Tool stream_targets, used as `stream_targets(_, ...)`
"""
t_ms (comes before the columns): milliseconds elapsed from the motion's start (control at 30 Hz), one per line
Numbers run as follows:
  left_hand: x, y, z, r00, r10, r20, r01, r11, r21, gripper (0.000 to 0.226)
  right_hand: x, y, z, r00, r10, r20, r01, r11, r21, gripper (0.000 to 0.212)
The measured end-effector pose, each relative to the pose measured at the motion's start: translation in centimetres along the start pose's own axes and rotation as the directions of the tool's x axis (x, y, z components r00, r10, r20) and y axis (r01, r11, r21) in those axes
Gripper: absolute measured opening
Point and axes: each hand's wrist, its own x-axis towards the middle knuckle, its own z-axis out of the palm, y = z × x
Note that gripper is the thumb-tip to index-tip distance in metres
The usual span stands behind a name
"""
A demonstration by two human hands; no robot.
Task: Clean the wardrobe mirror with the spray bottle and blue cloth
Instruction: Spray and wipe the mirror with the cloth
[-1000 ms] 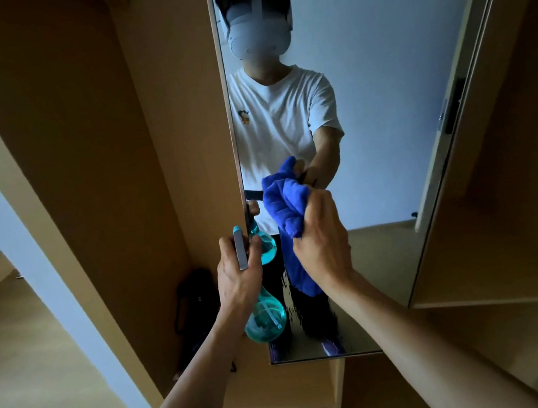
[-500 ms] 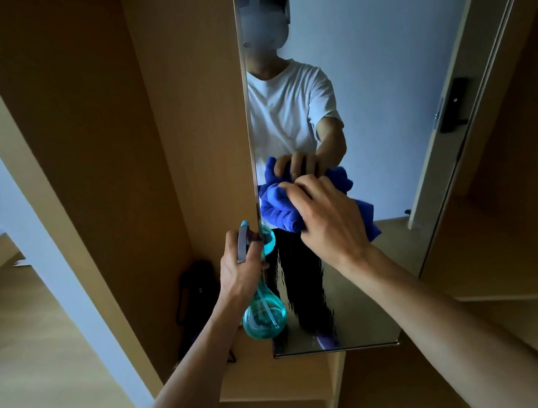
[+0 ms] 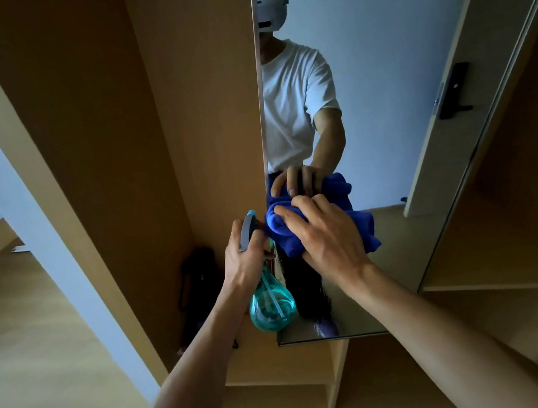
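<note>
The tall wardrobe mirror (image 3: 379, 91) stands upright in the wooden wardrobe and reflects a person in a white shirt. My right hand (image 3: 325, 235) presses the bunched blue cloth (image 3: 285, 232) flat against the mirror's lower left part, fingers spread over it. My left hand (image 3: 246, 259) grips the neck of the teal spray bottle (image 3: 271, 307), just left of the mirror's edge, with the grey trigger head pointing up and the round body hanging below my fist.
A wooden wardrobe side panel (image 3: 206, 109) runs along the mirror's left edge. A dark bag (image 3: 199, 282) lies in the wardrobe's bottom corner. Open wooden shelves (image 3: 514, 238) stand to the right. A white door frame (image 3: 17, 190) and wooden floor (image 3: 23, 359) are at left.
My right hand turned from gripping the hanging cloth to pressing it flat on the glass and slid slightly left. The view shifted, so the mirror sits further right. The left hand kept the bottle.
</note>
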Motion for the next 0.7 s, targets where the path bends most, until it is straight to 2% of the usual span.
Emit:
stream_targets(67, 0.1, 0.0, -0.1, 1.0, 0.025, 0.004, -0.025, 1.0, -0.008, 0.009, -1.3, -0.4, 1.0, 0.999, -0.008, 0.045, 0.008, 1.0, -0.01, 0.056)
stream_targets(100, -0.1, 0.1, -0.1, 1.0, 0.022, 0.005, -0.021, 0.999, -0.026, 0.002, -2.0, -0.6, 1.7, 0.997, -0.012, 0.081, 0.014, 1.0, -0.023, 0.056)
stream_targets(167, -0.1, -0.1, 0.0, 1.0, -0.008, -0.007, 0.008, 0.999, -0.035, 0.029, -3.2, -1.1, 2.9, 0.99, -0.001, 0.142, 0.007, 0.999, -0.039, 0.054)
stream_targets(200, -0.2, -0.2, 0.0, 1.0, -0.021, 0.002, 0.021, 1.0, -0.022, 0.034, -3.7, -1.4, 3.4, 0.986, 0.009, 0.166, -0.003, 0.999, -0.038, 0.053)
stream_targets(300, -0.3, -0.4, -0.1, 1.0, -0.024, -0.015, 0.024, 1.0, 0.015, 0.033, -4.6, -2.0, 4.2, 0.97, 0.013, 0.242, -0.005, 0.999, -0.034, 0.053)
stream_targets(367, -0.3, -0.6, -0.2, 1.0, -0.006, -0.011, 0.007, 0.999, 0.045, 0.02, -4.8, -2.2, 4.1, 0.964, 0.021, 0.264, -0.013, 0.999, -0.031, 0.053)
stream_targets(467, -0.4, -1.1, -0.6, 1.0, -0.008, 0.027, 0.005, 0.995, 0.101, 0.002, -4.1, -2.0, 3.1, 0.972, 0.056, 0.229, -0.056, 0.998, -0.008, 0.052)
stream_targets(567, -0.7, -2.1, -0.8, 0.998, -0.03, 0.048, 0.023, 0.99, 0.136, 0.004, -2.5, -1.4, 1.2, 0.985, 0.079, 0.154, -0.082, 0.996, 0.017, 0.056)
stream_targets(633, -0.8, -2.6, -0.8, 0.998, -0.033, 0.047, 0.025, 0.987, 0.157, 0.013, -0.8, -0.9, -0.5, 0.991, 0.083, 0.102, -0.084, 0.996, 0.006, 0.058)
stream_targets(700, -0.7, -2.9, -0.8, 0.998, -0.05, 0.049, 0.041, 0.986, 0.163, 0.01, 0.7, -0.5, -1.8, 0.994, 0.095, 0.054, -0.095, 0.996, -0.002, 0.059)
